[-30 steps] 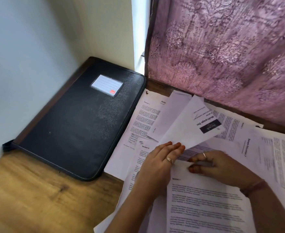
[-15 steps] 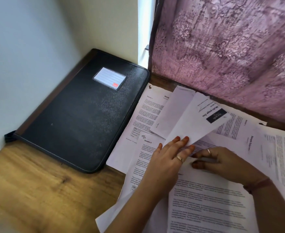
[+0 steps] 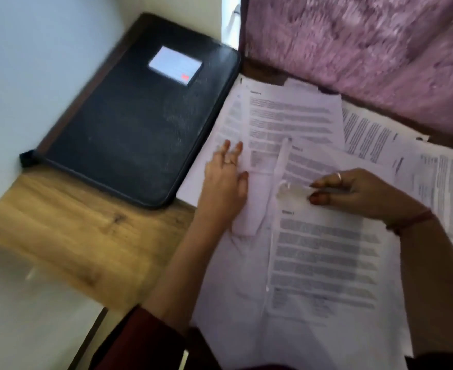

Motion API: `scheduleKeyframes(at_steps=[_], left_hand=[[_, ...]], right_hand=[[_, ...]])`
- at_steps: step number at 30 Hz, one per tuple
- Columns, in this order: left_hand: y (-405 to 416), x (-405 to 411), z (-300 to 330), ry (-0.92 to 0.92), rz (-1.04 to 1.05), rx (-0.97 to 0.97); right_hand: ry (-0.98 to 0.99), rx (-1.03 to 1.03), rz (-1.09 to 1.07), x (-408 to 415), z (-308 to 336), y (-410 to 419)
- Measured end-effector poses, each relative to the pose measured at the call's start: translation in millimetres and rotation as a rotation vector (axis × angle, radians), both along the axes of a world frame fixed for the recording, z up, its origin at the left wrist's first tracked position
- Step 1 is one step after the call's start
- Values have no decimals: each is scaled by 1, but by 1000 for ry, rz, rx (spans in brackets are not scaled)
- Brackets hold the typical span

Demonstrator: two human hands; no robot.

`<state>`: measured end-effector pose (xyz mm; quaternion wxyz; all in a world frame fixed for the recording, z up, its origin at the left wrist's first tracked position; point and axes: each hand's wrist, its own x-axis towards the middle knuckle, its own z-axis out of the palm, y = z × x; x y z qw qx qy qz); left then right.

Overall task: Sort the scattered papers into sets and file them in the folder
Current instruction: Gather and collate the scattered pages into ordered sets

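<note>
White papers [image 3: 289,116] on the table [image 3: 67,222] look thin, limp and slippery (best pinched at an edge). Left hand [image 3: 226,180] presses flat, fingers straight; right hand [image 3: 353,193] pinches a sheet's edge.

Grainy wood table [image 3: 67,225]; matt textured black folder [image 3: 129,134]; paper sheets [image 3: 321,263].

We've got bare worktop [image 3: 67,231] front-left to move through, but the folder [image 3: 140,124], wall [image 3: 33,62] and curtain [image 3: 367,49] box us in.
</note>
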<state>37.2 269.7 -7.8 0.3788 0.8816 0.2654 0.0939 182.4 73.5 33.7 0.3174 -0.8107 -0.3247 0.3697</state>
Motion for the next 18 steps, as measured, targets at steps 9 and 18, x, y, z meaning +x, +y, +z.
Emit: scheduleKeyframes(at_steps=[9,18], left_hand=[[6,-73,16,75,145,-21],[-30,-134,17,367,148,-115]], right_hand=[[-80,64,-35,-17,8,-33],[-190,111,-13,-29,20,-54]])
